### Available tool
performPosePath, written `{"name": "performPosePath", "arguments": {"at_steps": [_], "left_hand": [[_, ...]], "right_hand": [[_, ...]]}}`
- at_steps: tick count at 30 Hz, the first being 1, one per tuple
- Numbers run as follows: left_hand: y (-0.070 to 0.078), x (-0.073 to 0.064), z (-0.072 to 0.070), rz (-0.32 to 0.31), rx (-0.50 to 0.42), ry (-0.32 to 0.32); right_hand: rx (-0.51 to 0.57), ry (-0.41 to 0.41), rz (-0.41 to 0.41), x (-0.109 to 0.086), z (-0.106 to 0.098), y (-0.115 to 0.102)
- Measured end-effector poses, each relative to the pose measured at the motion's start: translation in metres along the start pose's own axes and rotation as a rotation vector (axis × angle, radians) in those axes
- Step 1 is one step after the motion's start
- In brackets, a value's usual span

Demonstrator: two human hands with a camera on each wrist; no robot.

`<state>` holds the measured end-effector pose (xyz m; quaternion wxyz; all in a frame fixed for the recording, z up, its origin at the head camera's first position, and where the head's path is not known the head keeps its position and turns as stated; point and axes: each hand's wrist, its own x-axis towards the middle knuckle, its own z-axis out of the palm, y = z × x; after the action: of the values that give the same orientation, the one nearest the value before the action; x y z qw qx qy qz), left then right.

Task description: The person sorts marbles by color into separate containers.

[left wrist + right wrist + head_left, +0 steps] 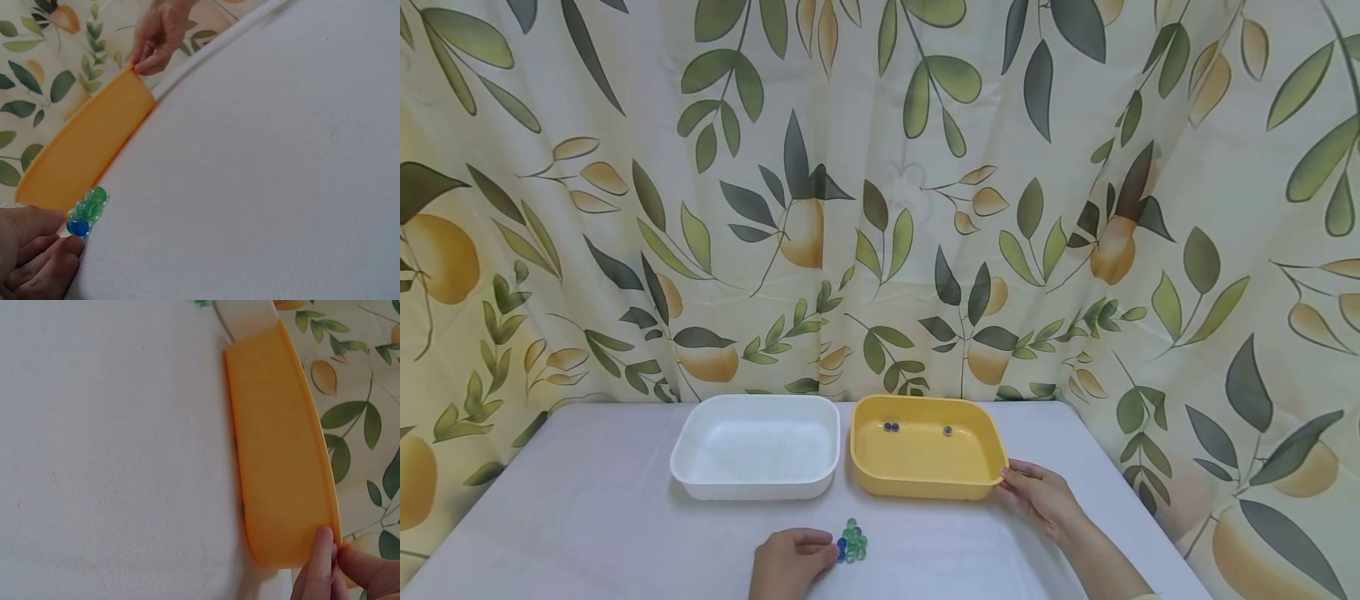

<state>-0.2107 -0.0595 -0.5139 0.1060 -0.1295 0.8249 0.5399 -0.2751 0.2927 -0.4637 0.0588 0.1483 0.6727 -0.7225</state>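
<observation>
My left hand point(793, 562) is low at the table's front, its thumb and fingertips right at a blue marble point(78, 226) on the near side of a small cluster. Green glass marbles point(856, 546) lie packed against the blue ones. My right hand point(1041, 500) pinches the rim of a yellow plastic tray point(925, 487) at its front right corner, thumb on one side and fingers on the outer wall. Inside that tray lie two dark marbles point(891, 427) side by side and a single marble point(947, 431) farther right.
A white plastic tray point(752, 490) stands left of the yellow one, a narrow gap between them. Both sit toward the back of the table point(587, 517) with its white cover. Behind hangs a curtain point(880, 167) printed with leaves and fruit.
</observation>
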Motion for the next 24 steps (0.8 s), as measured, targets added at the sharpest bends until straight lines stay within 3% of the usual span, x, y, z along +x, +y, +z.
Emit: {"name": "performPosePath", "arguments": {"at_steps": [3,9,18,24], "left_hand": [[0.001,-0.002,0.003,0.020,0.042,0.036],[0.000,-0.007,0.009,0.128,0.084,0.094],[0.004,-0.009,0.015,0.136,0.168,0.109],[0.003,-0.009,0.016,0.174,0.184,0.137]], "right_hand": [[-0.004,0.004,0.002,0.001,0.000,0.000],[-0.006,0.010,0.003,0.001,0.000,0.001],[0.003,0.011,0.001,0.001,0.000,0.001],[0.009,0.002,0.004,0.000,0.000,0.000]]}}
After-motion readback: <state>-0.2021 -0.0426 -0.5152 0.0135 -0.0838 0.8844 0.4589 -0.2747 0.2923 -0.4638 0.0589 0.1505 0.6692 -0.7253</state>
